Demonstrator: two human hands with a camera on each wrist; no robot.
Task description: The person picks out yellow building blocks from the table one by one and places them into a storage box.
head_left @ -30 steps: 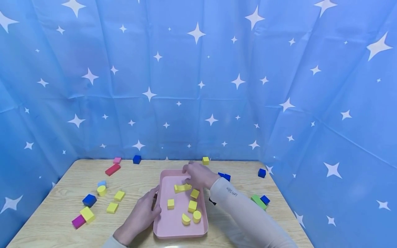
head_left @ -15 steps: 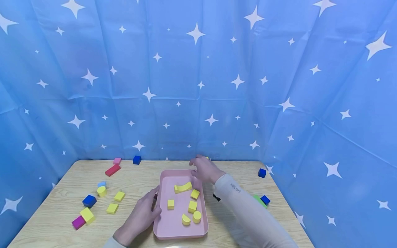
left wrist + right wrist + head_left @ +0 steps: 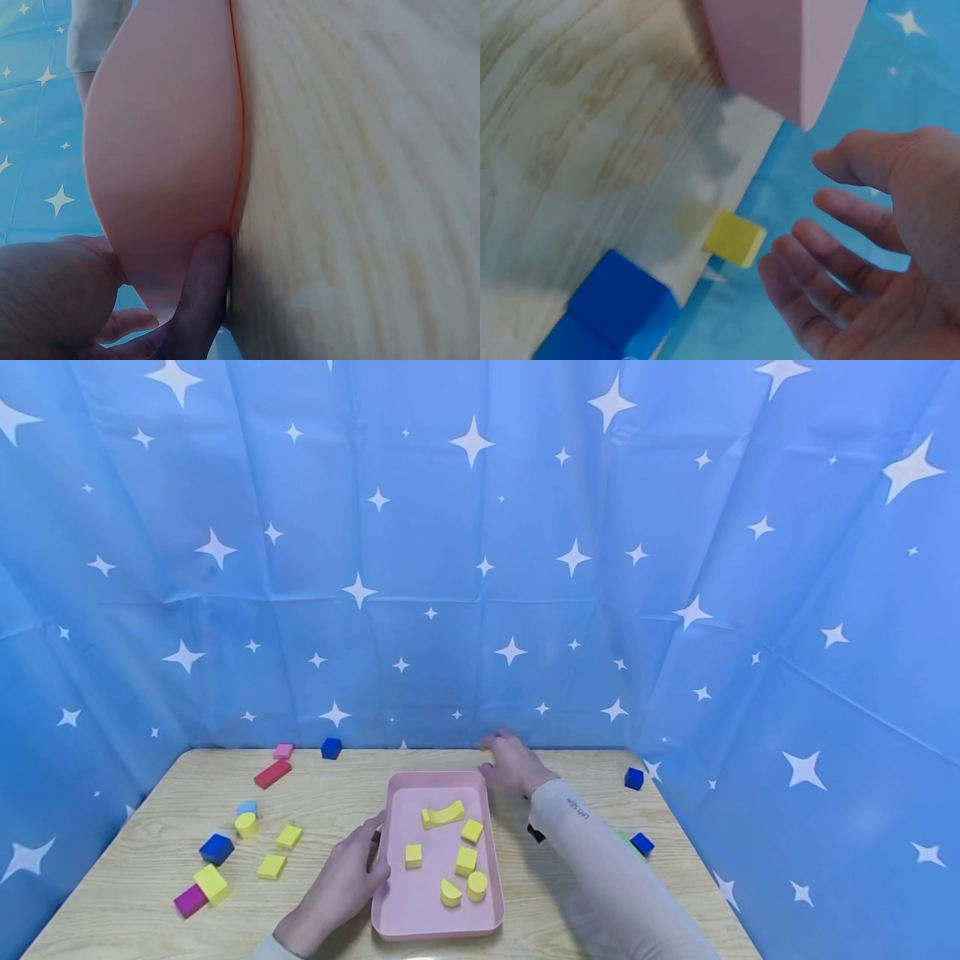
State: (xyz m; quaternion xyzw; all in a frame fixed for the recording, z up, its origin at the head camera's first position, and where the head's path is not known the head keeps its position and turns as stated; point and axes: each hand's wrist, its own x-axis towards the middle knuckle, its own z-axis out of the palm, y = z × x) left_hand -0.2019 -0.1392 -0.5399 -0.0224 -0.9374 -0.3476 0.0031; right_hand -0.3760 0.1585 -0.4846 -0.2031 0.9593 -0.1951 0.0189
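Observation:
A pink tray (image 3: 437, 920) holds several yellow blocks, among them a curved block (image 3: 442, 814), a half-round block (image 3: 450, 893) and a cylinder (image 3: 476, 886). My left hand (image 3: 343, 881) grips the tray's left side, its thumb at the rim and a finger against the outer wall in the left wrist view. Beyond the tray's far right corner, my right hand (image 3: 517, 766) reaches over the table's back edge with fingers spread and nothing held. Just off its fingertips, a yellow cube (image 3: 735, 238) sits by the edge in the right wrist view, mostly covered by the hand in the head view.
Joined blue blocks (image 3: 615, 307) lie near the yellow cube. To the left are yellow pieces (image 3: 272, 866), a blue block (image 3: 217, 848), a purple block (image 3: 191, 901) and a red bar (image 3: 273, 774). A blue cube (image 3: 633, 778) stands at right. A starry curtain (image 3: 480, 677) borders the table.
My right hand has moved from above the tray's far end rightward and back to the yellow cube, uncovering the curved block. The left hand and tray stay in place.

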